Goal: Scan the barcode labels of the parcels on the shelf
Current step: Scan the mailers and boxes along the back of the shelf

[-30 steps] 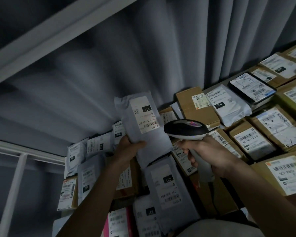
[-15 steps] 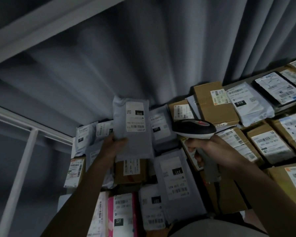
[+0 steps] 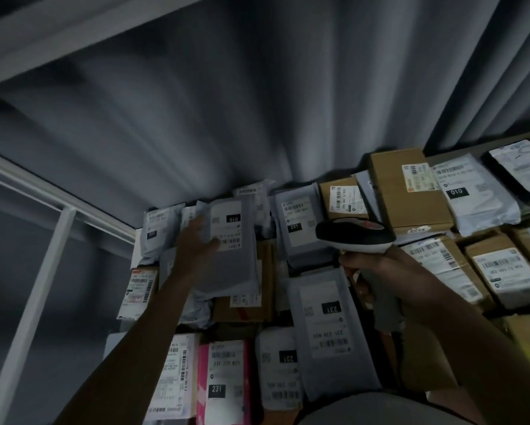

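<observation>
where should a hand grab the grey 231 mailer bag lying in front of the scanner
Pinch the near bottom edge of the grey 231 mailer, coming from below, toward the person. It is a flat, soft bag lying label-up on other parcels, and that end looks blank, so the fingers would probably stay off the barcode.

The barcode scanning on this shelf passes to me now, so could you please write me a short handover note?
Left hand: fingers fairly straight, resting on the grey mailer bag marked 010, which lies label-up on the pile at the back left.
Right hand: grips the handheld barcode scanner by its handle, head pointing left towards that bag.
Parcels: grey bags marked 231 in the middle, cardboard boxes to the right, all label-up.
Done: cannot tell from this view which labels are scanned.
Left: probably confirm the 010 bag, then work through the rest.
</observation>
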